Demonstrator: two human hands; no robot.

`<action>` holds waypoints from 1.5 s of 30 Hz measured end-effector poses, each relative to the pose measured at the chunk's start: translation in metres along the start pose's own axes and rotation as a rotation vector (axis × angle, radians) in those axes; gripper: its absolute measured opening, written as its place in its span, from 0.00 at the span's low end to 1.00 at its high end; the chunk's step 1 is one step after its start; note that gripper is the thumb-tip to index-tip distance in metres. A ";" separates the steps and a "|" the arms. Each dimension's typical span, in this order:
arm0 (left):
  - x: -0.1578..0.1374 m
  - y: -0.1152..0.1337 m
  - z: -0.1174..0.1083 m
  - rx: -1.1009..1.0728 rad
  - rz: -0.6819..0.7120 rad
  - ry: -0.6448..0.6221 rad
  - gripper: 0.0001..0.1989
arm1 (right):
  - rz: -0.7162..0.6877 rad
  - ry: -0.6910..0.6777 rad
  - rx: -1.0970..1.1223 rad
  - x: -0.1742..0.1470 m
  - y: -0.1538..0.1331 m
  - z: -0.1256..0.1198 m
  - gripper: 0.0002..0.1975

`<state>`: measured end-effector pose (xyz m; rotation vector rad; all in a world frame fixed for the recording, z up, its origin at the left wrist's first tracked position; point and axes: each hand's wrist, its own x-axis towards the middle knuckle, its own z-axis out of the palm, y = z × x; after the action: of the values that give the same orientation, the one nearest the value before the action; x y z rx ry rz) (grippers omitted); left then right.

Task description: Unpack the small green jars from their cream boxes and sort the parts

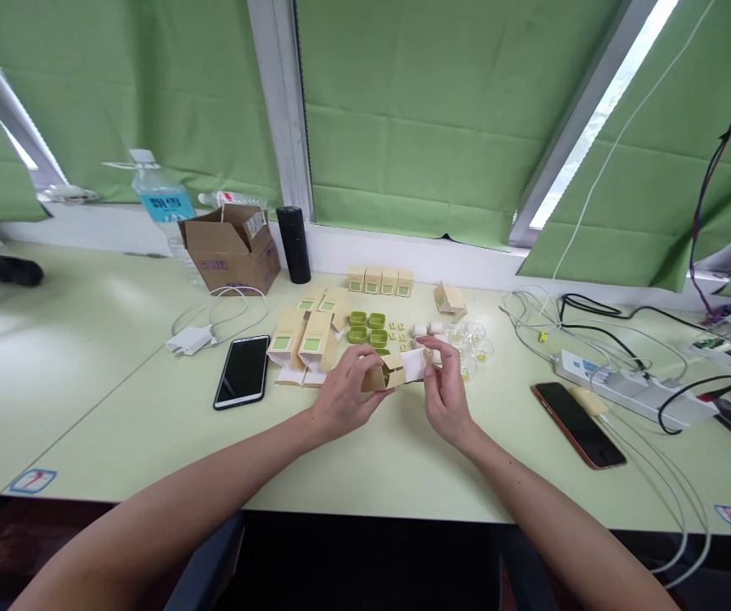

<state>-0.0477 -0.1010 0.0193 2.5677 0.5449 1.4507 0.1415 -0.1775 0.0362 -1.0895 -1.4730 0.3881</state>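
Note:
My left hand (351, 390) is closed around a small kraft-paper box (385, 373), which lies tilted with its open end toward the right. My right hand (445, 392) pinches the box's white inner flap (413, 365) between thumb and fingers. Part of something green shows inside the box. Just beyond my hands sit several small green trays (367, 320), tiny yellowish pieces (393, 326), white cylinders (435, 328) and clear plastic domes (475, 339). Left of them lie several flat or half-folded window boxes (302, 339).
At the back stand a row of finished-looking small boxes (381, 281) and a single box (450, 299). Phones lie left (242, 372) and right (578, 424). A cardboard carton (231, 250), black cylinder (294, 244), water bottle (162, 199), charger (190, 339) and power strip (632, 386) with cables surround them.

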 end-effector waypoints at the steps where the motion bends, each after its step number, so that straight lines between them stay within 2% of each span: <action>1: 0.000 0.000 0.000 -0.006 -0.003 -0.013 0.22 | -0.013 0.024 -0.013 0.001 0.000 0.000 0.14; 5: 0.000 0.003 -0.002 0.004 -0.047 -0.057 0.16 | -0.082 0.100 -0.158 0.005 0.001 -0.007 0.13; 10: 0.001 0.005 -0.003 0.027 -0.066 -0.070 0.22 | -0.209 0.108 -0.308 0.008 0.003 -0.011 0.18; 14: 0.000 0.005 -0.002 0.093 -0.045 -0.080 0.26 | -0.284 0.049 -0.357 0.006 0.002 -0.008 0.22; 16: -0.002 0.004 -0.002 0.121 -0.029 -0.074 0.27 | -0.296 0.020 -0.364 0.005 0.000 -0.007 0.21; 21: -0.003 0.002 -0.001 0.155 -0.017 -0.050 0.27 | -0.342 0.028 -0.404 0.004 -0.005 -0.008 0.07; 24: -0.002 0.002 -0.002 0.186 0.028 -0.051 0.27 | -0.340 0.010 -0.441 0.003 -0.004 -0.008 0.10; 26: -0.001 0.003 -0.003 0.228 0.090 -0.050 0.27 | -0.315 -0.007 -0.467 0.003 -0.003 -0.006 0.11; 31: 0.002 0.009 -0.004 0.386 0.254 -0.031 0.26 | -0.196 -0.047 -0.462 0.001 0.002 0.000 0.02; 35: 0.002 0.014 -0.004 0.464 0.330 -0.064 0.25 | -0.098 -0.036 -0.354 0.002 0.003 0.002 0.08; 37: 0.003 0.014 -0.004 0.467 0.284 -0.081 0.26 | -0.038 -0.005 -0.255 0.003 0.001 0.000 0.08; 42: 0.007 0.002 -0.010 0.435 0.026 -0.071 0.28 | 0.178 0.120 0.160 0.010 -0.004 -0.007 0.10; 45: 0.011 -0.006 -0.016 0.390 -0.103 -0.028 0.30 | 0.268 0.190 0.211 0.013 0.000 -0.011 0.13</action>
<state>-0.0581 -0.0918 0.0348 2.7861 1.0304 1.3874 0.1531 -0.1711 0.0470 -1.1223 -1.0951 0.5977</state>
